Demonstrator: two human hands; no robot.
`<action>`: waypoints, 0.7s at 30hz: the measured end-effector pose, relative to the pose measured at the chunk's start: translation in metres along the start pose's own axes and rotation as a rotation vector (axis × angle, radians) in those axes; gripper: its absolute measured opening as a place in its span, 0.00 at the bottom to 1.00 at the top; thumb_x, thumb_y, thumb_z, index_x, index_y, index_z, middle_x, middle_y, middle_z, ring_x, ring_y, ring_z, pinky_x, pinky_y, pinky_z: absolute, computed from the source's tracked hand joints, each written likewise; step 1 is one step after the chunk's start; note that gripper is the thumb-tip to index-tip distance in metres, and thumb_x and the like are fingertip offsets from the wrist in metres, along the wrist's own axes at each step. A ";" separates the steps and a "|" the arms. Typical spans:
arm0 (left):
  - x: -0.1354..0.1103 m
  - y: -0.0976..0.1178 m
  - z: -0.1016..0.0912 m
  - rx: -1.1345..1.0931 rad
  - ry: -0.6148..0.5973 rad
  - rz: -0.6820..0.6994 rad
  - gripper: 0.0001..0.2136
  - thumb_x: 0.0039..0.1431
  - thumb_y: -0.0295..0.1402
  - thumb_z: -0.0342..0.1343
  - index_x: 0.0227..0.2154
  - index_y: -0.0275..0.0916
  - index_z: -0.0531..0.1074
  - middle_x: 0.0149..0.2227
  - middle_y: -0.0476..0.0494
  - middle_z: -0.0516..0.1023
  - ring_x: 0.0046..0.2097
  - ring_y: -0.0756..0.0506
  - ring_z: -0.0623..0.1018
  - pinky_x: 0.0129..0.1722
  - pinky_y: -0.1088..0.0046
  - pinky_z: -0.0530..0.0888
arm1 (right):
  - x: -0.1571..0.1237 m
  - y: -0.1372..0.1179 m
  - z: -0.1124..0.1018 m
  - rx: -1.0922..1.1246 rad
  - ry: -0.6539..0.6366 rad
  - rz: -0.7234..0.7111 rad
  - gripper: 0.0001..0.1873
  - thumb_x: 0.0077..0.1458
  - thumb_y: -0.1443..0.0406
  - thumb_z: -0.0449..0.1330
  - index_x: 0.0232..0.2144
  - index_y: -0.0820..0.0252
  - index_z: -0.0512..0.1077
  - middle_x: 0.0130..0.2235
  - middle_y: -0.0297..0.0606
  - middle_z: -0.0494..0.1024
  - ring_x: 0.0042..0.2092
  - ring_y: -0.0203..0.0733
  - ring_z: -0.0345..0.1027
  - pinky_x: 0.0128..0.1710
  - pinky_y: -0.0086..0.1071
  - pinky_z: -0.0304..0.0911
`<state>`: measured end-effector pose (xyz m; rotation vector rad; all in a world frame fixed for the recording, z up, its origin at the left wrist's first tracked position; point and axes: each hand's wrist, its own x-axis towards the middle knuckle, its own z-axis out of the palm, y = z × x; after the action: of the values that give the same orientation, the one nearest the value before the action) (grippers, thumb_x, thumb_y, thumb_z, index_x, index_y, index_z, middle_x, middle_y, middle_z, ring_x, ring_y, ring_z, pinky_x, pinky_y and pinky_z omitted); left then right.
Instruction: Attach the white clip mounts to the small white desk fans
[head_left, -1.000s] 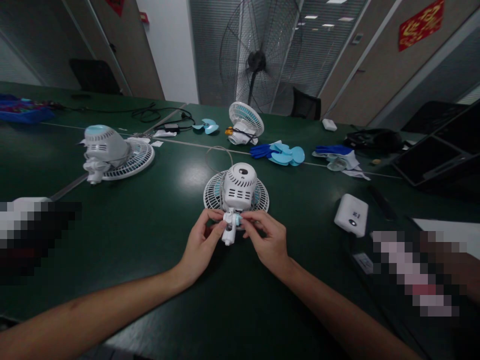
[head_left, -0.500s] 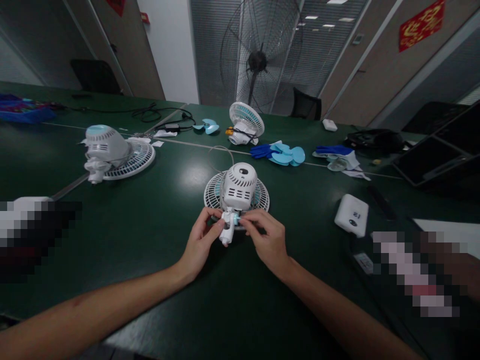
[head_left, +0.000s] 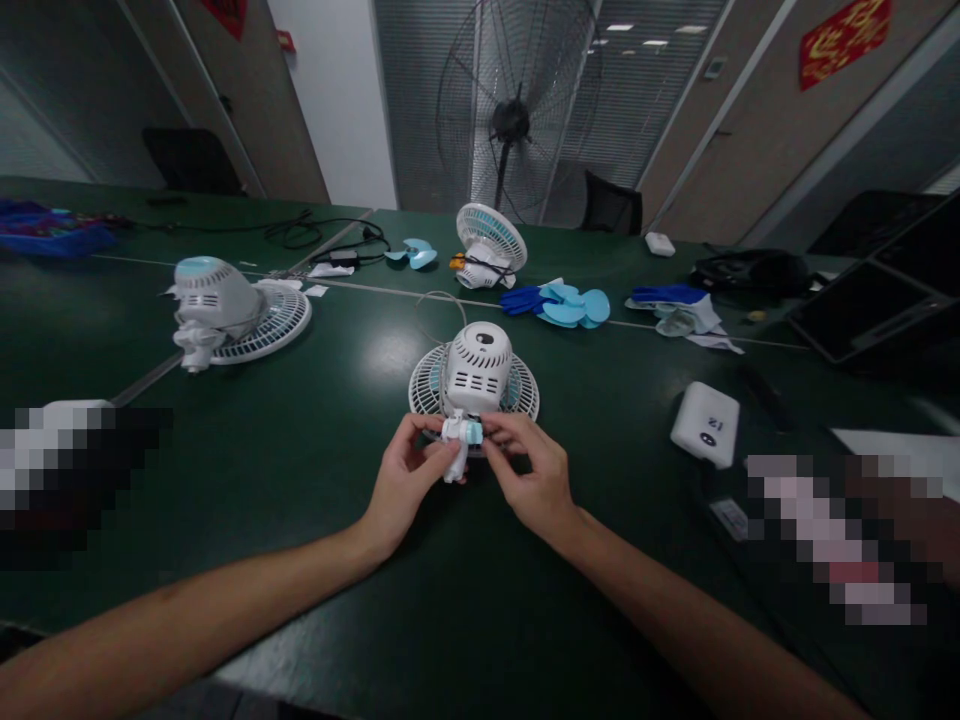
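A small white fan lies face down on the dark green table, its rear motor housing point(head_left: 480, 375) upward and its round grille point(head_left: 424, 390) beneath. My left hand point(head_left: 397, 485) grips the white neck bracket point(head_left: 454, 465) at the near end of the fan, thumb on top. On the bracket's right side sits a light-blue knob point(head_left: 474, 432). Closed in a pinch, my right hand point(head_left: 536, 475) has its fingertips at the knob. A thin pale cable point(head_left: 429, 300) loops behind the housing.
Another face-down fan point(head_left: 214, 305) lies to the left, and a third fan point(head_left: 487, 245) stands at the back. Light-blue blades point(head_left: 574, 308) rest by blue-and-white gloves point(head_left: 679, 310). To the right are a white box point(head_left: 705, 425) and a dark screen point(head_left: 877, 285). A blue tray point(head_left: 56, 235) sits far left.
The light-blue knob has turned, showing more of its broad face, and the neck bracket has shifted slightly. Both hands stay at nearly the same place.
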<state>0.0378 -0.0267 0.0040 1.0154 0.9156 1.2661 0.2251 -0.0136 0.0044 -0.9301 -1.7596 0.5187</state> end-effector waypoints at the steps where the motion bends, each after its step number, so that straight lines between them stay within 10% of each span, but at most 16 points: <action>1: 0.000 0.000 0.000 0.008 0.001 -0.002 0.16 0.59 0.38 0.68 0.43 0.40 0.69 0.41 0.48 0.77 0.32 0.49 0.79 0.35 0.70 0.81 | 0.001 0.000 0.000 -0.001 0.002 -0.009 0.15 0.65 0.70 0.59 0.52 0.53 0.77 0.45 0.40 0.81 0.43 0.42 0.78 0.37 0.34 0.78; 11: 0.001 -0.001 -0.003 0.056 -0.010 0.006 0.15 0.60 0.36 0.68 0.43 0.41 0.68 0.36 0.50 0.76 0.32 0.50 0.77 0.33 0.75 0.75 | 0.005 0.000 0.000 -0.035 -0.015 -0.013 0.05 0.65 0.66 0.63 0.36 0.56 0.79 0.40 0.39 0.80 0.39 0.42 0.77 0.33 0.34 0.75; 21: 0.001 -0.003 -0.004 0.031 -0.013 0.006 0.15 0.60 0.36 0.67 0.43 0.41 0.67 0.35 0.52 0.73 0.32 0.51 0.75 0.32 0.78 0.72 | 0.001 0.000 0.000 -0.067 -0.037 -0.023 0.11 0.65 0.69 0.61 0.48 0.53 0.78 0.46 0.39 0.79 0.41 0.40 0.77 0.33 0.32 0.75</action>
<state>0.0351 -0.0252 0.0002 1.0507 0.9255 1.2525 0.2249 -0.0126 0.0050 -0.9510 -1.8282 0.4672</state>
